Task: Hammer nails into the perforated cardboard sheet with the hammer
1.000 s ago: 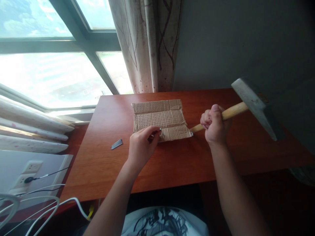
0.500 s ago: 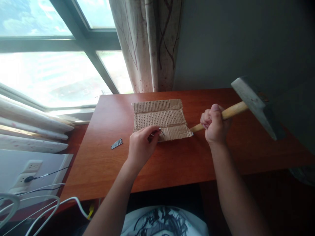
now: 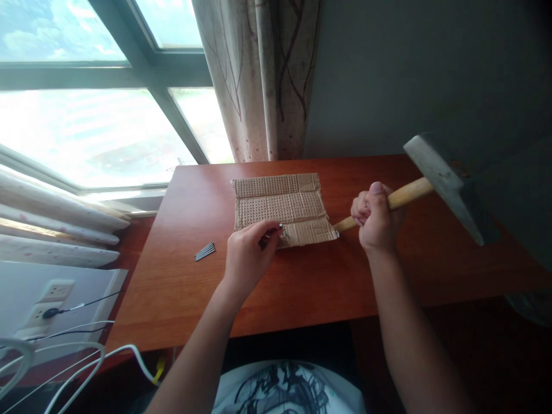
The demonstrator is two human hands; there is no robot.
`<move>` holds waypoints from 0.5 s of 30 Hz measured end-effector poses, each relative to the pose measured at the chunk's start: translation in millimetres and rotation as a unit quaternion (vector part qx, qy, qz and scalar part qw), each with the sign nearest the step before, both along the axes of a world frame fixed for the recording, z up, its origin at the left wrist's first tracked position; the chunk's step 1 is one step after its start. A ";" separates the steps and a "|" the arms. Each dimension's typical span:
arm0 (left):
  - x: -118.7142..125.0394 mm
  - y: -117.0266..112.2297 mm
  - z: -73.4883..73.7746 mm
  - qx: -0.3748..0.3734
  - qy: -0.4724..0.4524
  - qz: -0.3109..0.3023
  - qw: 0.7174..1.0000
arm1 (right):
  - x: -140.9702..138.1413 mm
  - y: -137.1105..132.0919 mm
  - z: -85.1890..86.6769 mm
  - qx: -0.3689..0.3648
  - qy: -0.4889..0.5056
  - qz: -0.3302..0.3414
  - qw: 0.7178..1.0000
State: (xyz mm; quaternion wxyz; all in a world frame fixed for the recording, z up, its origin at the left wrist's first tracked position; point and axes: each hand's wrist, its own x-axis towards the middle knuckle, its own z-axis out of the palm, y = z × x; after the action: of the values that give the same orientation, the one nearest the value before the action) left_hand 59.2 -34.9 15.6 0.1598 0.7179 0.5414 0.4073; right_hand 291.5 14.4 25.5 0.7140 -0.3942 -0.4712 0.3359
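Observation:
A flat piece of cardboard full of small holes lies on the reddish wooden table. My left hand pinches a nail upright at the cardboard's near edge. My right hand is closed round the wooden handle of a hammer. The hammer's grey metal head is raised to the right, above the table and well away from the nail.
A small bundle of loose nails lies on the table left of my left hand. A window and a patterned curtain stand behind the table. Wall sockets and white cables are at lower left.

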 end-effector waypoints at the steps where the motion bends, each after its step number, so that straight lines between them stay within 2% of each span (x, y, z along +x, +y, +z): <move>1: 0.0 0.0 -0.3 0.000 -0.002 -0.001 1.000 | -0.1 -0.1 0.0 0.001 0.001 0.001 1.000; 9: 1.8 1.6 -3.7 0.033 0.032 0.008 0.999 | 0.1 -0.7 -1.4 0.000 0.004 0.004 1.000; 15: 2.4 0.8 -5.5 0.035 0.041 0.005 0.999 | -0.5 -0.8 0.8 -0.037 -0.034 -0.019 0.999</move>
State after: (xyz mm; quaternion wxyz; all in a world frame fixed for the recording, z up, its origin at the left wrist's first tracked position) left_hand 61.5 -34.0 10.0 0.1099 0.7365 0.5368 0.3967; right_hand 291.1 13.6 26.2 0.6890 -0.4400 -0.4748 0.3259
